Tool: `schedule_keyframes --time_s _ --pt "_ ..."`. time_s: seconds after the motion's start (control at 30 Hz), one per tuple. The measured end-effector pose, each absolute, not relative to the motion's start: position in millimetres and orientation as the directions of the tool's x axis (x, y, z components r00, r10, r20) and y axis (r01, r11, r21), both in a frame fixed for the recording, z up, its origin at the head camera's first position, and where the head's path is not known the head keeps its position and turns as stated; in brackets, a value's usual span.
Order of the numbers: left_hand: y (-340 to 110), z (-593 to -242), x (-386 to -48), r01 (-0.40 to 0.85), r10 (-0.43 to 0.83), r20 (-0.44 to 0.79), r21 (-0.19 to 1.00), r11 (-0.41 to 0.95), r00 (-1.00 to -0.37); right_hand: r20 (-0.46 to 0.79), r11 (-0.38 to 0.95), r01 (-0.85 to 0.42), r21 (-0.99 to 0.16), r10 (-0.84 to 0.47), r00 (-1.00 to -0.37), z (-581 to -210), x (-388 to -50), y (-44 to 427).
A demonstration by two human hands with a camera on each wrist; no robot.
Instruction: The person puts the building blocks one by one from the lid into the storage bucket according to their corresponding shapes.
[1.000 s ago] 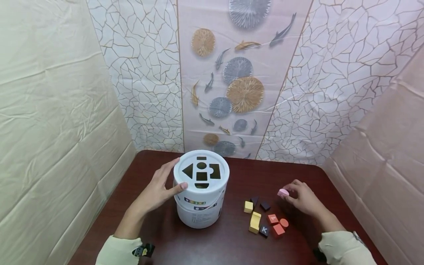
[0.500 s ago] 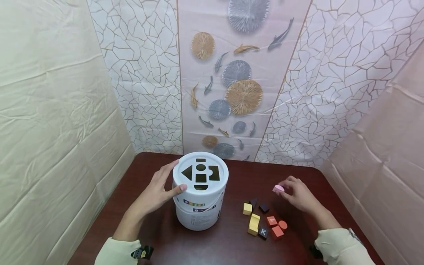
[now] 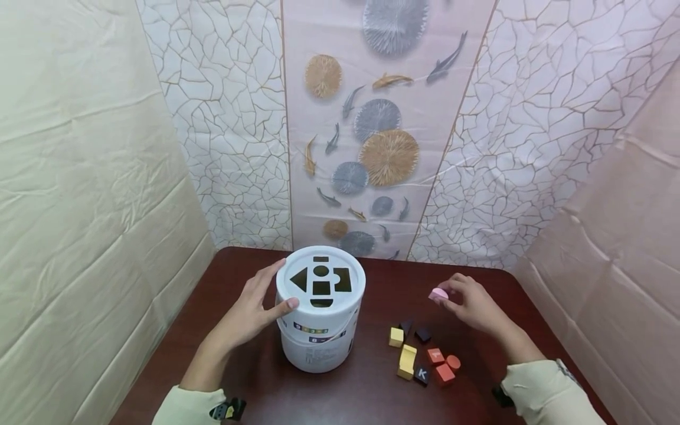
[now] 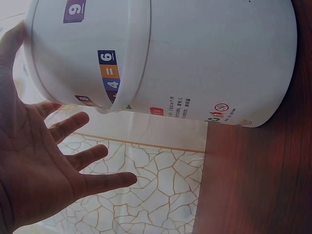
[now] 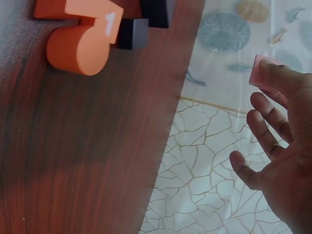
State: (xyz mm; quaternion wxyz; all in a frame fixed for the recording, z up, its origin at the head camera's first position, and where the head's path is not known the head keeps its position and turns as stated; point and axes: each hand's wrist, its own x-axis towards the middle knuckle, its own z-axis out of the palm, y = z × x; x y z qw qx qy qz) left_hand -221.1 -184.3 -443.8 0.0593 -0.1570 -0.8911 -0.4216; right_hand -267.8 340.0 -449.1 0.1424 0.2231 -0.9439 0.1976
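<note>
A white bucket [image 3: 317, 348] stands on the table, its lid [image 3: 340, 304] cut with shaped holes: a triangle, a circle, rectangles and others. My left hand [image 3: 248, 310] rests at the lid's left edge, thumb and fingers spread and fairly straight. In the left wrist view the thumb touches the rim of the bucket [image 4: 209, 58], and the other fingers are splayed. Above the table to the right, my right hand [image 3: 478, 304] pinches a small pink block [image 3: 438, 294] with a rounded top between thumb and finger. The right wrist view shows the thumb over the pink block [image 5: 255, 73].
Loose blocks lie between bucket and right arm: a yellow cube [image 3: 396, 337], a notched yellow block [image 3: 406, 362], a black block marked K [image 3: 422, 375], an orange cylinder [image 3: 453, 362] and others. Cloth walls [image 3: 244, 147] enclose the table [image 3: 340, 404] at back and sides.
My right hand has moved a little left and up with the pink block, toward the bucket. The left hand keeps its place on the lid. The view has tilted slightly.
</note>
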Motion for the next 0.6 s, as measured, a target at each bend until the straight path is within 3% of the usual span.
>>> schedule_keyframes --time_s 0.33,0.6 --pt "-183.0 -441.8 -219.9 0.315 0.227 0.221 0.738 0.597 -0.949 0.288 0.812 -0.419 -0.406 -0.322 -0.902 -438.0 -263.9 330.9" --pt "-183.9 -442.7 -219.6 0.315 0.227 0.221 0.736 0.599 -0.949 0.303 0.768 -0.432 -0.472 -0.318 -0.898 -443.3 -261.1 333.8"
